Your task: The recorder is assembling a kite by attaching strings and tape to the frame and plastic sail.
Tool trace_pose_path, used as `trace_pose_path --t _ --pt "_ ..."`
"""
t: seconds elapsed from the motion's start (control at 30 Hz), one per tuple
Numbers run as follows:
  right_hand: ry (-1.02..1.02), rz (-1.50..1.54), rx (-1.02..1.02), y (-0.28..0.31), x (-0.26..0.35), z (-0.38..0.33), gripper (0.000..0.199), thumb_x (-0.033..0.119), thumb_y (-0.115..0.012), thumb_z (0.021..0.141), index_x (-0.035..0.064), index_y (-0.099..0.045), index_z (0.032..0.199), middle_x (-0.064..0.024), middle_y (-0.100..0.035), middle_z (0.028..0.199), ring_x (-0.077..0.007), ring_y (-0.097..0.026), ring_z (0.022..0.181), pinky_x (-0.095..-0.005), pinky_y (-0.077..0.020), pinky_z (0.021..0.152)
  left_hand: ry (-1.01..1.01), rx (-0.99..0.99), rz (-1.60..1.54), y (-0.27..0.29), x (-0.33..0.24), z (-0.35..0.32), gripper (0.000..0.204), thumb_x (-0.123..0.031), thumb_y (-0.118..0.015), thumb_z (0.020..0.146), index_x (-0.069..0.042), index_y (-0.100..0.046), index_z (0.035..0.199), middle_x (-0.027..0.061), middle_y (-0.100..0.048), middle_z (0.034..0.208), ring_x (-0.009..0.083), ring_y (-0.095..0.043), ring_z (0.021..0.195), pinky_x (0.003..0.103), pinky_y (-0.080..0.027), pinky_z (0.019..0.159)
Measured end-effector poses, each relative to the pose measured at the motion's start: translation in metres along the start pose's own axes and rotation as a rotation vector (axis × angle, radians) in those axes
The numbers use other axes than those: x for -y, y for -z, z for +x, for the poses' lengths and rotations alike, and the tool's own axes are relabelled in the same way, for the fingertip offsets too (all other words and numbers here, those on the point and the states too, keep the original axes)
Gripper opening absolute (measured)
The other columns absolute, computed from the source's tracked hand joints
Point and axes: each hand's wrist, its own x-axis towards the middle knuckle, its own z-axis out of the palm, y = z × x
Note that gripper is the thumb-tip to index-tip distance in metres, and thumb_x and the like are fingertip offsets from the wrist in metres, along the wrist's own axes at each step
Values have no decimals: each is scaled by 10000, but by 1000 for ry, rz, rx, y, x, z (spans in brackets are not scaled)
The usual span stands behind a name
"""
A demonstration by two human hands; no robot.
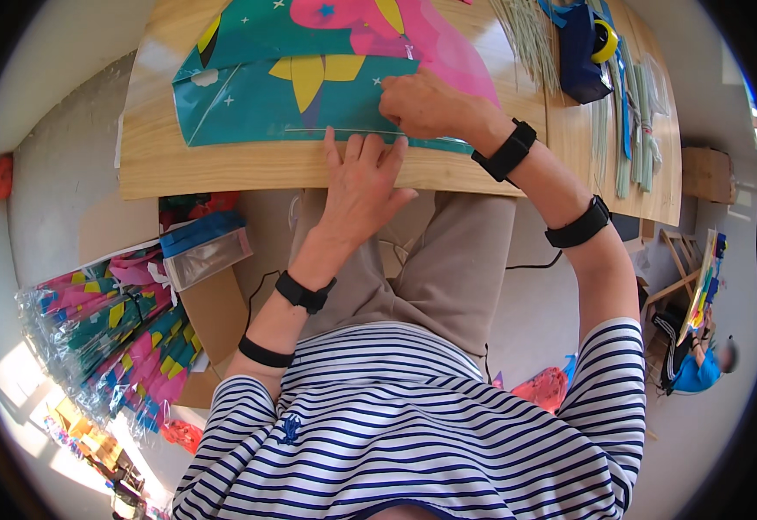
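A printed teal sheet (248, 104) with pink and yellow shapes lies on the wooden table (196, 169). Along its near edge runs a thin pale stick (309, 130). My left hand (365, 182) rests at that edge, fingers spread and tips on the sheet by the stick. Just beyond it and to the right, my right hand (426, 104) presses down on the sheet with its fingers curled in. Whatever those fingers may hold is hidden beneath them.
Thin pale sticks (522, 35) lie at the table's back right, near a dark blue pouch (580, 56) with a yellow tape roll (604, 41). Bundled sticks (643, 130) are farther right. Plastic-wrapped printed sheets (127, 321) and a cardboard box (214, 312) stand left. Another person (695, 373) sits far right.
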Motion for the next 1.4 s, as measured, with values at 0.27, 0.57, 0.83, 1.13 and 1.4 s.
trace_pose_path --t 0.27,0.57,0.83,1.13,1.4 --pt "7 -42 -22 -7 -4 2 69 71 -608 720 45 -631 661 -116 -605 825 -343 -609 712 -442 -460 609 -12 -6 42 -2 1 2 696 -346 -807 691 -77 -588 1294 80 -500 1039 290 -468 1077 651 -225 1088" --pt "-138 -48 1 -2 -4 6 90 127 -662 703 38 -652 698 -138 -655 838 -341 -640 737 -427 -502 642 -1 4 61 -4 1 5 656 -359 -807 698 -86 -604 1259 80 -505 1088 301 -457 1140 666 -252 1067" --pt "-260 262 74 11 -4 -8 186 145 -755 686 20 -667 793 -126 -646 844 -304 -634 827 -403 -493 716 14 16 72 -4 0 5 650 -364 -812 699 -98 -602 1253 79 -503 1088 301 -456 1155 665 -257 1068" --pt "-464 504 -287 -12 0 -41 273 96 -789 692 -30 -620 864 -133 -632 799 -255 -612 734 -379 -468 645 9 -9 84 -6 -1 5 608 -343 -823 688 -97 -615 1204 63 -539 1068 270 -496 1088 673 -250 1082" --pt "-546 394 -348 -28 17 -36 283 162 -802 696 -5 -591 786 -140 -642 798 -302 -618 745 -410 -462 632 2 -8 114 -7 0 6 606 -371 -814 699 -109 -616 1208 56 -531 1060 261 -485 1093 674 -246 1084"
